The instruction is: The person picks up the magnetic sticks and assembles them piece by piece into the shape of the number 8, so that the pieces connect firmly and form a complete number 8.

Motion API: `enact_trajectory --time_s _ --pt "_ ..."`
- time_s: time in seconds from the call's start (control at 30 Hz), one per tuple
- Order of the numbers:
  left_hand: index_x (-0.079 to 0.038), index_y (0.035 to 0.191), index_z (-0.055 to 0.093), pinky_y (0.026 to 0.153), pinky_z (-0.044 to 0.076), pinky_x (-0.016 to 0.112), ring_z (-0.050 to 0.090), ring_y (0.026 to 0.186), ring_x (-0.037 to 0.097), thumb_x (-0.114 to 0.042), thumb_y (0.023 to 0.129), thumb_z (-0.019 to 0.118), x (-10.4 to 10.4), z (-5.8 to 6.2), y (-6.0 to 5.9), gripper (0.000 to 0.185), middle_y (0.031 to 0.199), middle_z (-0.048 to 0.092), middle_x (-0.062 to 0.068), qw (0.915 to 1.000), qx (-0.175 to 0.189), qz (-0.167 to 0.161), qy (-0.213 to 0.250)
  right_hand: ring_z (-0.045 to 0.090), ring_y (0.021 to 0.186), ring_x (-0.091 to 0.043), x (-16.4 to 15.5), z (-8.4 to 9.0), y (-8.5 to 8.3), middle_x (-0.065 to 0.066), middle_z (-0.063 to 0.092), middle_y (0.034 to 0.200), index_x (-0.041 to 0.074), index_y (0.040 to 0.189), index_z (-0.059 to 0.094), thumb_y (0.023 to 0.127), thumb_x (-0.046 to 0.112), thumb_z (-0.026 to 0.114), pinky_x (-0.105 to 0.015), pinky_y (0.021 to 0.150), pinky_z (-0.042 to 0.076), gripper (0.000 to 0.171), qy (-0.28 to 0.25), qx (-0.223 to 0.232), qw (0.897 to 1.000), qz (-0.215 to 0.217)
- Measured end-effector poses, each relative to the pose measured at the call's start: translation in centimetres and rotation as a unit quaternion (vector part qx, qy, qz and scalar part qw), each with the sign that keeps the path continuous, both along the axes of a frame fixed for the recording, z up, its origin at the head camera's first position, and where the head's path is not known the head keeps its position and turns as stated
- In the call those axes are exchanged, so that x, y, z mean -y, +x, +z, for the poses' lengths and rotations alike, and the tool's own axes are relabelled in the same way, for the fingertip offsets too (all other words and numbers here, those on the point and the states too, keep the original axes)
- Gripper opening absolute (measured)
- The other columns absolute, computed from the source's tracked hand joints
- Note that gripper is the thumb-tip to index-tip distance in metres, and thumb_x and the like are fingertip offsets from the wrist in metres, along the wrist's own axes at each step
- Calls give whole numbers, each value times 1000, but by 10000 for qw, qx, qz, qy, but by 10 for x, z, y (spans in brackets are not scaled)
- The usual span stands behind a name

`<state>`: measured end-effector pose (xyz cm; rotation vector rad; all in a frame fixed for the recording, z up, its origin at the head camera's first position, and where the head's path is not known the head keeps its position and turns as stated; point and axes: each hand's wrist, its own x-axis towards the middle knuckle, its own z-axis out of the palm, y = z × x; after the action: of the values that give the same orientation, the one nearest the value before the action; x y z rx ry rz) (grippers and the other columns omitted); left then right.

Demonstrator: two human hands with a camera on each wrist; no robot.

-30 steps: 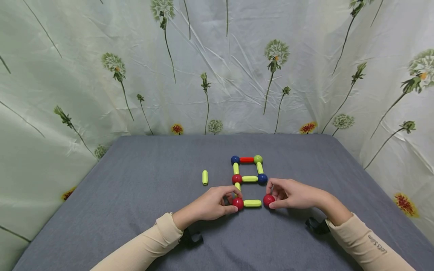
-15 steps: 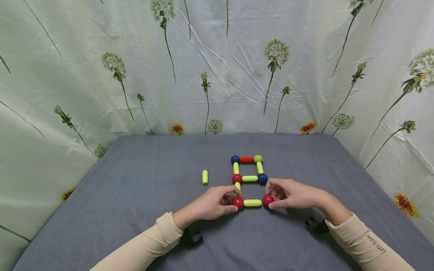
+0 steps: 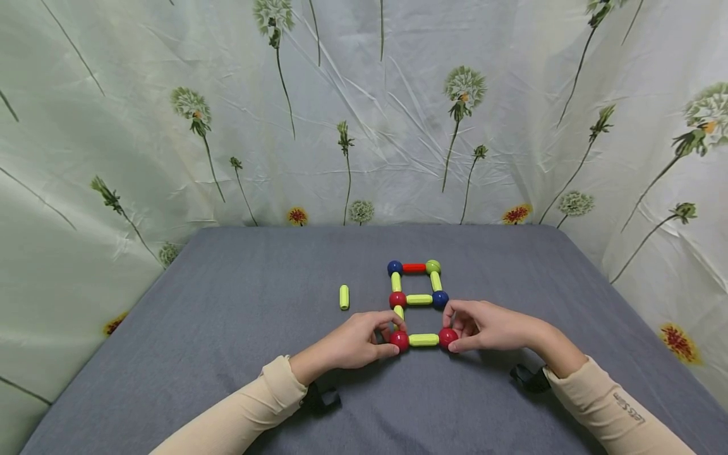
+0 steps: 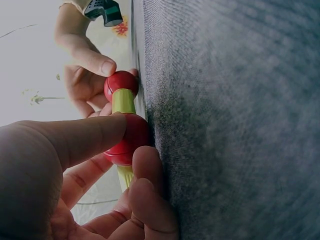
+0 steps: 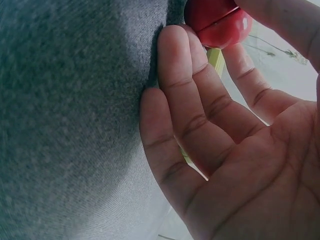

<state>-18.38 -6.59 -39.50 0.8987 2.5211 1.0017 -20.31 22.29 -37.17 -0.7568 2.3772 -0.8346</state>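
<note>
My left hand (image 3: 358, 341) pinches a red ball (image 3: 400, 342) between thumb and fingers at the near left corner of a ball-and-rod figure. A second red ball (image 3: 447, 339) is pinched by my right hand (image 3: 491, 325); in the right wrist view its seam shows beside the thumb. Between the two balls lies a yellow-green rod (image 3: 423, 340), its ends right at both. Another yellow-green rod (image 3: 399, 314), partly hidden by my left fingers, runs back to a third red ball (image 3: 397, 300). Behind it, rods and balls form a square with a red rod (image 3: 414, 268) on its far side.
A loose yellow-green rod (image 3: 344, 297) lies left of the figure. The square's other corners are a blue ball (image 3: 395, 268), a green ball (image 3: 433, 267) and another blue ball (image 3: 440, 299). Grey cloth (image 3: 273, 278) covers the table, with a flower-print curtain (image 3: 239, 114) behind.
My right hand has slid its red ball slightly left, closing the gap to the near yellow-green rod. My left hand has stayed on its ball.
</note>
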Motion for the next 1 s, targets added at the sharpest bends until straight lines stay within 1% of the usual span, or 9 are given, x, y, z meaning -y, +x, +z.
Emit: enact_trajectory --time_s 0.37,0.63,0.8,1.0 --pt "-37 107 54 56 46 20 54 58 6 -30 83 68 0 -2 -1 29 85 58 -8 10000 -15 -1 -15 58 70 -11 0 -1 0 2 61 82 25 103 50 80 41 69 -24 61 48 34 2 35 10000 20" --pt "-35 109 55 57 46 20 54 59 6 -30 83 68 -1 -3 -1 29 86 59 -8 10000 -6 -23 -12 58 71 -12 -1 -1 0 1 61 83 23 103 50 81 39 68 -25 62 48 32 -44 166 9999 19" --pt "-36 109 55 56 46 20 54 59 6 -31 84 67 0 -2 -2 28 86 59 -8 10000 -57 -33 -58 59 74 -13 -2 -1 -1 1 62 85 24 103 51 82 39 68 -25 63 49 31 -43 177 9998 16" --pt "-36 110 55 56 47 21 55 58 7 -31 84 67 1 0 -3 29 86 59 -7 10000 8 -72 -52 60 73 -13 -4 1 -2 0 63 85 23 105 51 82 40 67 -25 62 49 32 -23 148 9999 -50"
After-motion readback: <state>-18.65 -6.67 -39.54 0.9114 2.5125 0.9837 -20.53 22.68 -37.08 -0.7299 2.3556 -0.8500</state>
